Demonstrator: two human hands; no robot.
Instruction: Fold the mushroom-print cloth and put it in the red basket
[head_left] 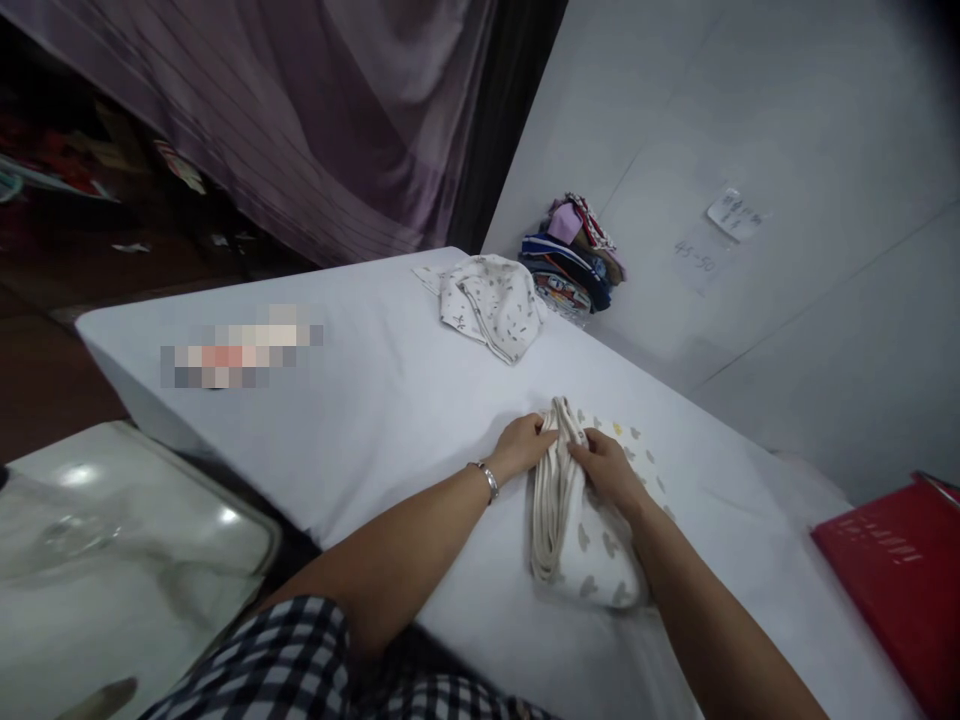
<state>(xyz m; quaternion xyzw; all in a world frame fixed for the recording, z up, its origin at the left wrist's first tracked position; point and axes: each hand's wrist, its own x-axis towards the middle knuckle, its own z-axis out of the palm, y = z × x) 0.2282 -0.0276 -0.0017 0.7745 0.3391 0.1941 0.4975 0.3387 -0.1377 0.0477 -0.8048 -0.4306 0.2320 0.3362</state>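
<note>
Between my hands is a folded white cloth with grey mushroom-like shapes and a beige edging. Its layered edges stand up in a stack toward the left. My left hand, with a metal band at the wrist, pinches the upper left of those edges. On the other side, my right hand has its fingers closed on the cloth's upper edge. Part of the same pattern shows behind my right hand, lying on the white-covered table. Farther back lies a crumpled white cloth with small dark prints, apart from both hands.
Folded coloured clothes are piled against the wall at the far edge. A red bag or box stands at the right. A glossy marbled surface is at lower left. A purple curtain hangs behind; a blurred-out item lies on the table's left.
</note>
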